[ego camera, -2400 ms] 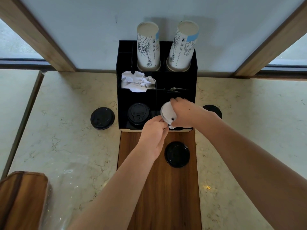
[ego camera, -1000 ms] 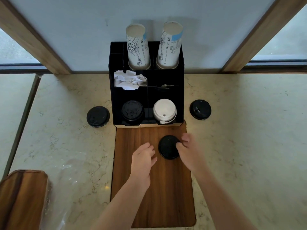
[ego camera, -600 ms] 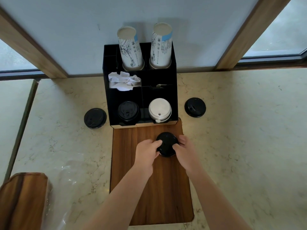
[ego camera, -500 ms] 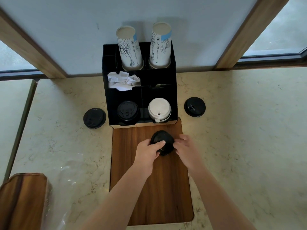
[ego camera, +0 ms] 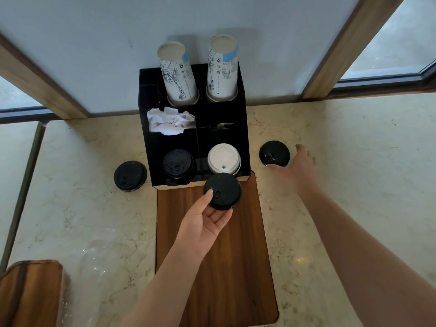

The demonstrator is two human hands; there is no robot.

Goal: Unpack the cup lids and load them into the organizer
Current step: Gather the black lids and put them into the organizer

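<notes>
Head view: the left hand (ego camera: 203, 223) pinches a black lid (ego camera: 222, 191) just before the organizer (ego camera: 243, 128), its black-lid slot up-left of the grip. The right hand (ego camera: 299, 166), fingers apart, nears another lid (ego camera: 274, 153) right of the organizer.

This looks like a café or self-serve drinks corner: a black organizer (ego camera: 240, 128) holds two stacks of printed paper cups (ego camera: 221, 69), napkins (ego camera: 169, 120) and takeaway lids (ego camera: 224, 158), set on a marble counter (ego camera: 342, 161) beside windows (ego camera: 398, 36) with wooden frames.
</notes>
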